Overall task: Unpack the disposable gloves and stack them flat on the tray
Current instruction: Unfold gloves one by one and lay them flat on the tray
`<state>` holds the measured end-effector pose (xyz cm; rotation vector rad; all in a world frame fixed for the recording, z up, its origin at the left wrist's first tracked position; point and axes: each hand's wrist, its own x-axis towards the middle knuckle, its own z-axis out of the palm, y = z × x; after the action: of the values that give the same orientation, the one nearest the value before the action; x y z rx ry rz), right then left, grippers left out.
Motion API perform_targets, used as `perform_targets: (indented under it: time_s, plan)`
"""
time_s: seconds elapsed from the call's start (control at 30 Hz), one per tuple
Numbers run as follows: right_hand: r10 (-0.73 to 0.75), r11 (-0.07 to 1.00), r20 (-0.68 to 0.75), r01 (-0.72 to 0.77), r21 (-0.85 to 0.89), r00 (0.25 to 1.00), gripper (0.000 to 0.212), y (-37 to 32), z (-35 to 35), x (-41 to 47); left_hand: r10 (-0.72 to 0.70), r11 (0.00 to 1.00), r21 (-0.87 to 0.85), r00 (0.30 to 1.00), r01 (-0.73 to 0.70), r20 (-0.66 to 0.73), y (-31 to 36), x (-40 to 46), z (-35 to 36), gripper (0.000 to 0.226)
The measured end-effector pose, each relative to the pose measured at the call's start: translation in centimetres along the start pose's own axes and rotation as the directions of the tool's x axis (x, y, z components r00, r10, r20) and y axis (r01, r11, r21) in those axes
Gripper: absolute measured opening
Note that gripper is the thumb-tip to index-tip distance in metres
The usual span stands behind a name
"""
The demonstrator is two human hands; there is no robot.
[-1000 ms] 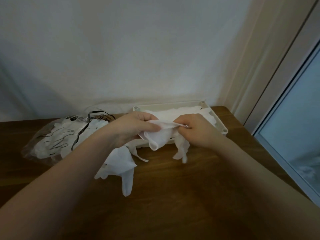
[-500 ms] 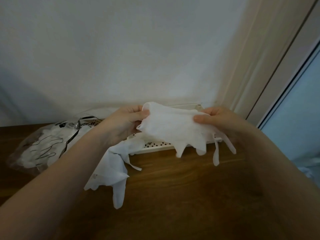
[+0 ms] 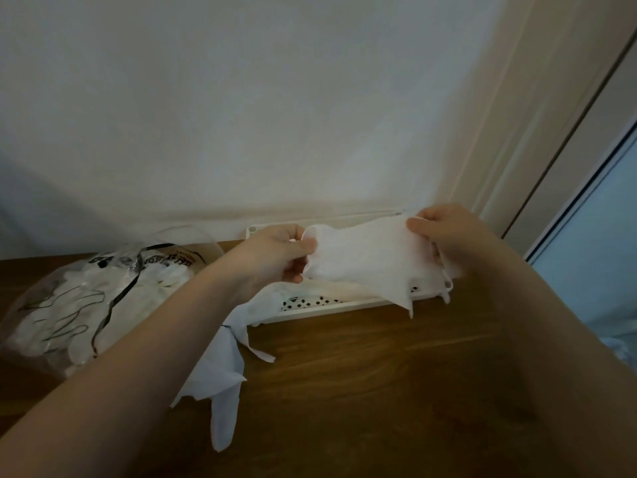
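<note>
— What lies farthest left of the tray?

— The clear plastic bag (image 3: 86,301), on the wooden table (image 3: 362,391) well to the left of the tray (image 3: 310,310). It has black printing on it and more white gloves bunched inside. Its mouth faces the tray.

— And next along?

— A loose glove (image 3: 217,377) spills over the tray's left front corner and down onto the table, its fingers pointing toward me. My left forearm crosses above its upper part, so I cannot tell whether my hand has any hold on it.

— What is your left hand doing?

— My left hand (image 3: 279,255) is above the tray's left end. My thumb and curled fingers pinch the left edge of the glove I am spreading (image 3: 365,260).

— Where is that glove?

— Held up in the air over the tray, stretched almost flat between both hands. Its fingers hang down past the tray's front rim without reaching the table.

— And the right hand?

— My right hand (image 3: 444,232) is above the tray's right end, fingers curled round the glove's right edge, thumb pressed on top. The tray itself stands against the wall (image 3: 275,115), and its perforated floor shows under the glove.
</note>
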<state>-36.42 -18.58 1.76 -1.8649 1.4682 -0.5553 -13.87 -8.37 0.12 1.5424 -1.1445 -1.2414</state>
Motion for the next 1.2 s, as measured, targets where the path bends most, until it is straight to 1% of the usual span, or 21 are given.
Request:
perform_targets:
  time_s: [0.07,0.1,0.17,0.23,0.3,0.33,0.37,0.4,0.43,0.47,0.5,0.57,0.63,0.73,0.8,0.83,0.9,0.97,1.03,1.1,1.2]
  plan:
    - [-0.096,0.968,-0.035,0.085,-0.236,0.995,0.027,-0.1,0.8,1.9,0.004,0.984,0.180,0.995,0.014,-0.101,-0.6,0.6,0.1,0.013]
    - [-0.119,0.946,-0.050,0.098,-0.308,0.992,0.025,-0.1,1.5,2.7,0.030,0.958,0.286,0.989,0.013,-0.144,-0.9,1.0,0.2,0.014]
    - [-0.158,0.926,-0.112,0.108,-0.362,0.981,0.022,-0.2,2.9,3.9,0.085,0.877,0.479,0.978,0.017,-0.191,-1.6,1.9,0.4,0.019]
    - [-0.234,0.902,-0.201,0.135,-0.410,0.951,0.039,-0.3,4.3,3.9,0.086,0.809,0.584,0.970,0.065,-0.227,-2.3,2.9,0.3,0.021]
    - [-0.403,0.842,-0.277,0.235,-0.485,0.872,0.050,-0.8,5.8,3.0,0.080,0.764,0.636,0.962,0.109,-0.261,-3.1,4.0,0.0,0.023]
    - [-0.493,0.815,-0.270,0.331,-0.476,0.827,0.051,-1.2,6.7,2.3,0.084,0.742,0.660,0.959,0.120,-0.269,-3.5,4.5,-0.1,0.024]
    - [-0.576,0.773,-0.212,0.441,-0.457,0.790,0.049,-1.7,7.7,1.6,0.093,0.720,0.683,0.957,0.127,-0.276,-3.8,4.9,-0.1,0.024]
    - [-0.635,0.714,-0.094,0.537,-0.449,0.766,0.047,-2.0,8.7,0.9,0.103,0.697,0.704,0.953,0.135,-0.284,-4.2,5.2,-0.2,0.024]
    - [-0.651,0.653,0.065,0.602,-0.459,0.756,0.043,-2.1,9.6,0.4,0.112,0.675,0.723,0.949,0.145,-0.295,-4.5,5.4,-0.2,0.023]
    - [-0.625,0.606,0.211,0.637,-0.476,0.752,0.041,-1.7,10.4,0.2,0.122,0.653,0.741,0.944,0.157,-0.307,-4.7,5.5,-0.2,0.023]
    - [-0.559,0.593,0.310,0.632,-0.498,0.769,0.042,-1.1,10.8,0.4,0.133,0.629,0.758,0.937,0.171,-0.323,-4.8,5.6,-0.3,0.023]
    - [-0.349,0.633,0.395,0.524,-0.570,0.850,0.052,0.2,10.8,1.2,0.152,0.573,0.790,0.919,0.217,-0.363,-4.8,5.5,-0.4,0.025]
    - [-0.240,0.651,0.396,0.449,-0.612,0.887,0.056,1.6,10.3,2.0,0.164,0.512,0.820,0.908,0.255,-0.385,-5.1,5.3,-0.7,0.026]
    - [-0.200,0.677,0.344,0.383,-0.628,0.917,0.056,3.2,9.2,2.4,0.165,0.363,0.896,0.929,0.255,-0.331,-5.7,5.0,-0.8,0.020]
    - [-0.167,0.688,0.308,0.334,-0.645,0.937,0.057,3.9,8.5,2.5,0.169,0.294,0.925,0.940,0.239,-0.297,-5.8,4.9,-0.7,0.017]
    - [-0.148,0.685,0.295,0.313,-0.658,0.944,0.058,4.1,8.3,2.4,0.173,0.291,0.927,0.940,0.237,-0.294,-5.8,4.7,-0.7,0.017]
    - [-0.169,0.692,0.242,0.290,-0.662,0.956,0.056,4.0,8.3,2.0,0.195,0.358,0.906,0.931,0.226,-0.309,-5.3,4.3,-0.9,0.021]
    - [-0.316,0.725,0.155,0.343,-0.597,0.936,0.047,2.9,8.5,0.9,0.262,0.439,0.884,0.918,0.162,-0.298,-4.7,3.4,-1.6,0.025]
    - [-0.481,0.747,0.126,0.481,-0.460,0.867,0.034,0.7,9.0,-0.7,0.319,0.495,0.866,0.914,0.064,-0.250,-3.8,2.1,-2.5,0.023]
    - [-0.566,0.721,0.193,0.595,-0.355,0.801,0.026,-1.8,9.9,-2.5,0.351,0.535,0.844,0.919,-0.038,-0.182,-2.9,0.5,-3.2,0.019]
    - [-0.621,0.652,0.333,0.704,-0.282,0.709,0.027,-4.6,12.9,-4.7,0.412,0.590,0.790,0.904,-0.165,-0.118,-2.0,-2.1,-3.9,0.017]
